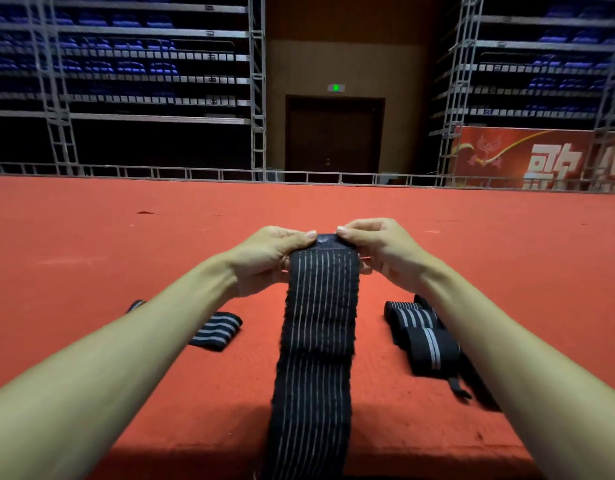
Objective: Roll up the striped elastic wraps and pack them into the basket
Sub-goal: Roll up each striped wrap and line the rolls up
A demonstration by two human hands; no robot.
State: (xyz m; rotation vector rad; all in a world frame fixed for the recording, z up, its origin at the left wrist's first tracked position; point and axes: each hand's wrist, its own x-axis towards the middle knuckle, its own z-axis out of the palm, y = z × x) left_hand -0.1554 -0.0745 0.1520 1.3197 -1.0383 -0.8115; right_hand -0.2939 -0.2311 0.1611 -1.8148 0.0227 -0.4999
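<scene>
A long black elastic wrap (316,341) with thin pale stripes runs from the bottom edge up the middle of the red surface. Its far end is held up between both hands. My left hand (268,258) pinches the left side of that end, thumb on top. My right hand (378,251) pinches the right side the same way. A folded striped wrap (216,330) lies flat to the left, partly behind my left forearm. Rolled and bunched striped wraps (423,337) lie to the right, beside my right forearm. No basket is in view.
The red carpeted surface (126,237) stretches far ahead to a metal rail (195,173). Beyond it stand folded bleachers with blue seats, a dark door and a red banner (541,161). A loose black strap end (458,388) trails from the right-hand pile.
</scene>
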